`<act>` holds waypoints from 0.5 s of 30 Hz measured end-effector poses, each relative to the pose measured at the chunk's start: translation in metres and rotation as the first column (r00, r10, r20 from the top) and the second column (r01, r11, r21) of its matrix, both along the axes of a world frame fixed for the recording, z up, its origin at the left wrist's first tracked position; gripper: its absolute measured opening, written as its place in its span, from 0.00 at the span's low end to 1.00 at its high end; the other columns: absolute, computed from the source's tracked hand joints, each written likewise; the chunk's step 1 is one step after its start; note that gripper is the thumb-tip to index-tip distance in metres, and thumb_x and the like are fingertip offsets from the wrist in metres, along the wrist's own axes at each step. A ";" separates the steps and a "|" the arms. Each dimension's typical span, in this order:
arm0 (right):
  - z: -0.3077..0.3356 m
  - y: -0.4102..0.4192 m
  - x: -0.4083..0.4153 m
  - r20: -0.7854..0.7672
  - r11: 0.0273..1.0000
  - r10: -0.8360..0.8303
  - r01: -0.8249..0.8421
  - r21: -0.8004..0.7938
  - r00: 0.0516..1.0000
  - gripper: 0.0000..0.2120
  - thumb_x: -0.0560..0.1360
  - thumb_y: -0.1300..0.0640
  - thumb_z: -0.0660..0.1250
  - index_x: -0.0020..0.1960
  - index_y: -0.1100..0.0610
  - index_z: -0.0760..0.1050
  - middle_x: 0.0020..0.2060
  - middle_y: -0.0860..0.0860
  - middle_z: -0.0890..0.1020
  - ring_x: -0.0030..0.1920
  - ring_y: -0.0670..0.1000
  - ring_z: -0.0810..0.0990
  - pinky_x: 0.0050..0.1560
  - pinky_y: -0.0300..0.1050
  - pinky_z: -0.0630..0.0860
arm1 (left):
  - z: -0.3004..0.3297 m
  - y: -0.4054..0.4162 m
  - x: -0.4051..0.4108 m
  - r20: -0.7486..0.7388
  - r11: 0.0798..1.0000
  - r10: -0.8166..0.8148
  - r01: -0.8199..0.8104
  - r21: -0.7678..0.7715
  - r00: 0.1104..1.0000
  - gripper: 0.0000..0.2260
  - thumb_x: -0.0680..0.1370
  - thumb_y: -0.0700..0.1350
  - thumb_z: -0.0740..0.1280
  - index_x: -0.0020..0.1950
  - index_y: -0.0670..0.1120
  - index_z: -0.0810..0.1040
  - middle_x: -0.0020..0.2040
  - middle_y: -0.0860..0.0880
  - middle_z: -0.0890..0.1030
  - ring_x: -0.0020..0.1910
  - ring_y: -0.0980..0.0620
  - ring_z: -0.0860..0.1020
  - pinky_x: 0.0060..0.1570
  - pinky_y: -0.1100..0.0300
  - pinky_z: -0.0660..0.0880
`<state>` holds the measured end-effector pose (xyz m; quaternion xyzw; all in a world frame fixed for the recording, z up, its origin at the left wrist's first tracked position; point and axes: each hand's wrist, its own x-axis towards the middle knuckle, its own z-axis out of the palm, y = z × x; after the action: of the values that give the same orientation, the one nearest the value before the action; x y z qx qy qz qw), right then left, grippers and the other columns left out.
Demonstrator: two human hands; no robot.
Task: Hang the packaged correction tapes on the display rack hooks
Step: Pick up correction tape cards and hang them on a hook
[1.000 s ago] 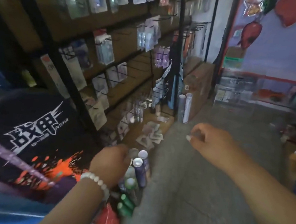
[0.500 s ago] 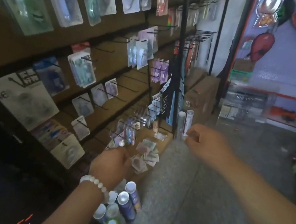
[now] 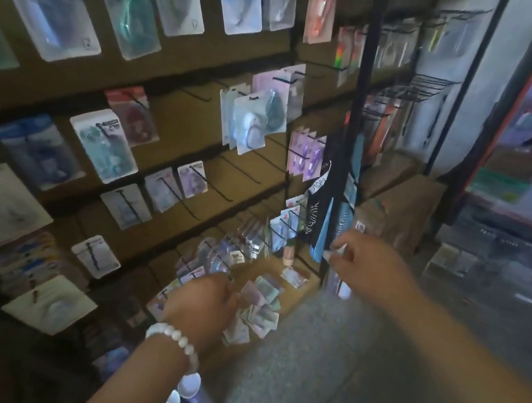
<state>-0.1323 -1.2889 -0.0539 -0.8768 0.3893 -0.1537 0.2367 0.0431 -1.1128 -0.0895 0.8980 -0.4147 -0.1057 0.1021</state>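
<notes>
Several packaged correction tapes (image 3: 259, 308) lie in a loose pile on the floor at the foot of the display rack. More small packs (image 3: 220, 256) hang on the lowest hooks just above them. My left hand (image 3: 202, 301), with a white bead bracelet, reaches down beside the pile with its back to me. Its fingers curl out of sight, and I cannot tell if they hold a pack. My right hand (image 3: 368, 265) hovers to the right by the black rack post (image 3: 350, 144), fingers curled, pinching a small white piece (image 3: 332, 250) that is too blurred to identify.
Brown pegboard rows carry blister packs (image 3: 251, 121) and bare black hooks (image 3: 228, 169). Capped cans (image 3: 185, 390) stand on the floor under my left wrist. Cardboard boxes (image 3: 402, 205) sit behind the post. A glass case (image 3: 494, 251) stands at right, beyond grey concrete floor (image 3: 319, 377).
My view has swung up from the cans and a dark printed bag to the rack. My left hand has risen from the cans to the tape pile. The right hand stays curled.
</notes>
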 end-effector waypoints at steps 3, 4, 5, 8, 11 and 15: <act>0.003 -0.045 -0.004 0.001 0.998 0.065 -0.065 -0.021 0.998 0.07 0.72 0.47 0.65 0.45 0.50 0.74 0.37 0.48 0.79 0.41 0.52 0.77 0.43 0.46 0.73 | -0.002 -0.034 -0.019 -0.007 0.998 0.066 -0.066 0.021 0.998 0.13 0.78 0.56 0.60 0.54 0.50 0.79 0.49 0.47 0.84 0.48 0.47 0.82 0.45 0.56 0.79; 0.003 -0.058 -0.005 0.000 0.997 0.080 -0.080 -0.021 0.997 0.07 0.72 0.47 0.65 0.45 0.50 0.75 0.38 0.48 0.79 0.42 0.52 0.78 0.45 0.47 0.74 | -0.003 -0.045 -0.024 0.002 0.995 0.093 -0.093 0.030 0.996 0.13 0.78 0.55 0.60 0.54 0.49 0.78 0.49 0.47 0.84 0.48 0.46 0.82 0.46 0.54 0.79; 0.002 -0.071 -0.007 -0.001 0.995 0.094 -0.094 -0.019 0.996 0.08 0.72 0.46 0.65 0.46 0.50 0.75 0.38 0.48 0.79 0.42 0.52 0.78 0.45 0.48 0.75 | -0.004 -0.055 -0.029 0.008 0.992 0.119 -0.119 0.036 0.993 0.13 0.78 0.55 0.60 0.54 0.49 0.78 0.48 0.47 0.84 0.49 0.46 0.82 0.47 0.53 0.80; -0.005 -0.106 -0.006 0.000 0.990 0.138 -0.138 0.003 0.990 0.08 0.72 0.47 0.65 0.48 0.50 0.75 0.39 0.47 0.79 0.44 0.52 0.78 0.46 0.48 0.74 | -0.007 -0.081 -0.037 0.003 0.986 0.161 -0.161 0.045 0.987 0.12 0.78 0.54 0.61 0.54 0.50 0.78 0.48 0.47 0.84 0.48 0.46 0.83 0.47 0.53 0.80; -0.016 -0.134 0.003 -0.014 0.983 0.181 -0.180 0.036 0.983 0.08 0.73 0.48 0.65 0.48 0.51 0.75 0.39 0.47 0.78 0.43 0.52 0.78 0.44 0.45 0.72 | -0.008 -0.102 -0.035 -0.024 0.978 0.207 -0.206 0.032 0.978 0.12 0.78 0.54 0.61 0.57 0.50 0.77 0.48 0.48 0.84 0.47 0.48 0.83 0.46 0.54 0.80; -0.028 -0.168 0.026 -0.021 0.974 0.225 -0.224 0.043 0.974 0.08 0.73 0.48 0.65 0.48 0.51 0.75 0.35 0.46 0.76 0.42 0.52 0.78 0.43 0.45 0.73 | -0.014 -0.130 -0.022 -0.086 0.971 0.237 -0.238 0.001 0.968 0.12 0.77 0.50 0.64 0.58 0.48 0.76 0.51 0.46 0.82 0.49 0.47 0.82 0.48 0.52 0.80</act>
<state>-0.1065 -1.4572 -0.0824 -0.9121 0.2938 -0.1068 0.2651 0.0215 -1.2429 -0.1032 0.9354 -0.3000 -0.1289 0.1359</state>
